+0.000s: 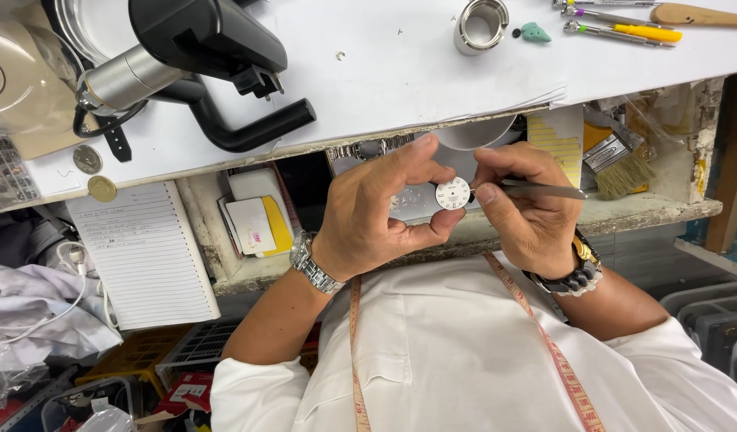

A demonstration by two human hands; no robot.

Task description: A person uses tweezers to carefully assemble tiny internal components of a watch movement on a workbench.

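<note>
Head view shows us a small round white watch dial [453, 193] held up in front of the chest, just near the bench edge [432, 132]; the left hand [376, 212] pinches it by the rim, thumb under and fingers curled over the top, closed on it; the right hand [524, 204] is closed round a pair of fine metal tweezers [544, 190], whose tip meets the right edge of the dial.

We judge the dial to be very light, thin and stiff, easily scratched or bent on its printed face; the rim is the place to hold it, as the left hand does, and the face should stay untouched.

Further out, a steel bracelet watch [312, 262] sits on the left wrist and a dark beaded band [578, 276] on the right; a tape measure [544, 336] hangs round the neck over a white shirt [464, 360]. On the white bench top, far from us, lie a black stand with a metal barrel [192, 48] at left, two coins [95, 172], a metal ring [480, 24], a small green lump [535, 33] and screwdrivers [624, 30] at right; a lined notepad [144, 252] rests at left and a brush [620, 164] at right.

We cannot tell whether the tweezers grip anything; the dial's markings are too small to make out; its back is hidden, and the shelf below the bench is largely covered by the hands.
</note>
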